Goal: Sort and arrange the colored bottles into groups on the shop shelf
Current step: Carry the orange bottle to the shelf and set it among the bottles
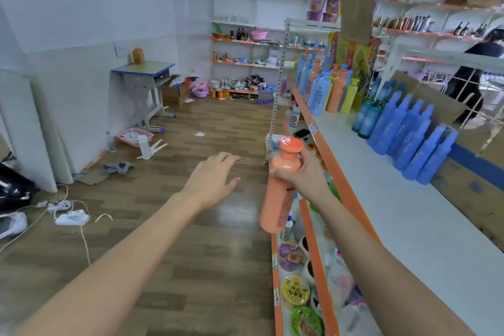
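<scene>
A person's right hand [301, 173] clamps the neck of a smooth, round-capped orange bottle [279, 185] at frame center, beside the white shop shelf [381, 199]; the left hand [215, 176] hovers empty, fingers spread. Glossy blue bottles [409, 131] line the upper right.

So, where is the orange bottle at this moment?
The orange bottle is in the right hand, held upright over the shelf's orange edge near the view's centre; the empty left hand is beside it.
</scene>
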{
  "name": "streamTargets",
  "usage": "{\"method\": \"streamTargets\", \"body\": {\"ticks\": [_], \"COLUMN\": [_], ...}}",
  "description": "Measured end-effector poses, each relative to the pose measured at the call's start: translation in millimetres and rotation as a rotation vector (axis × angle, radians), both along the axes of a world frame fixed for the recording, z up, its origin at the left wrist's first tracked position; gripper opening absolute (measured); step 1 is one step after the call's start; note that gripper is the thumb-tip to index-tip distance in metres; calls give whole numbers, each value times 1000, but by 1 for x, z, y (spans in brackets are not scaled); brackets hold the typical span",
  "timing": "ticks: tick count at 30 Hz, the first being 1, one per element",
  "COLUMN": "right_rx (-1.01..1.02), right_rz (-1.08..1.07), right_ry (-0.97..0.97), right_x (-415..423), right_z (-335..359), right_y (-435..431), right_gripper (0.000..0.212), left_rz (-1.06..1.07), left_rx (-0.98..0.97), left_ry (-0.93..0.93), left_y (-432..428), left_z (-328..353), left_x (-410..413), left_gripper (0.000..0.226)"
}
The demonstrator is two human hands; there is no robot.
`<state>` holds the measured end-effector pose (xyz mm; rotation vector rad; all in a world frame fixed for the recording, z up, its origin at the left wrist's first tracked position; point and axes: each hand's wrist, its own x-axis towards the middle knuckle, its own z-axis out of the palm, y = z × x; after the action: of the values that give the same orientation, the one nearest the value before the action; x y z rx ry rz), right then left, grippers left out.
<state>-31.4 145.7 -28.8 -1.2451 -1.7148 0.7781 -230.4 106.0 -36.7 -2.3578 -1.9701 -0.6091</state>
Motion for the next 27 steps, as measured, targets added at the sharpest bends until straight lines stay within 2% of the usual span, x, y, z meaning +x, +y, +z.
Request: {"method": "streamTargets", "body": {"ticks": [4, 9, 16, 21, 27], "right_rx": [0, -32, -21, -32, -35], "right_rz": [-25, -29, -7, -7, 1], "right_ry": [30, 76, 76, 67, 82], "right_x": [-22, -34, -41, -44, -55], "right_z": [-6, -15, -27, -26, -23], "right_y": [52, 117, 231, 326, 415], "right_gripper": [72, 59, 60, 45, 50], "left_rz": [-8, -18, -41, 0, 66], "left_rx": [-17, -43, -65, -85, -105], "left_ry": [-14, -43, -61, -42, -32], "left_y": [57, 126, 237, 325, 411], "left_z": [-5, -12, -29, -34, -36], "left_x": [-23, -36, -40, -39, -47], "left_gripper": [51, 51, 52, 56, 54]}}
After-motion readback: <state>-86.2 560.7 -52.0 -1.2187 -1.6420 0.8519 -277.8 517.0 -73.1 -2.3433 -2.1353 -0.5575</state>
